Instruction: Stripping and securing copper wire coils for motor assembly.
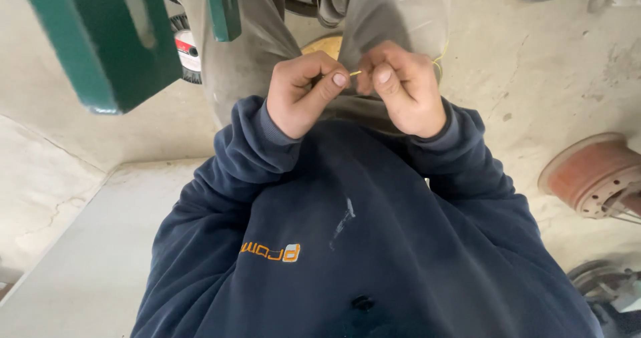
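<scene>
Between thumbs: thin yellow wire [356, 73], left hand [304, 91], right hand [404, 88] both pinching it.

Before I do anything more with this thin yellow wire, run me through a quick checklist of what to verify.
1. Left hand pinching the yellow wire: ok, thumb and forefinger closed on it.
2. Right hand gripping it too: ok, fingers curled around it.
3. Wire visible between the hands: ok, a short stretch shows.
4. Far end of the wire past the right hand: cannot tell, it runs out of sight.
5. Wire's condition: cannot tell, too thin.
6. Green metal frame away from the hands: ok.
</scene>
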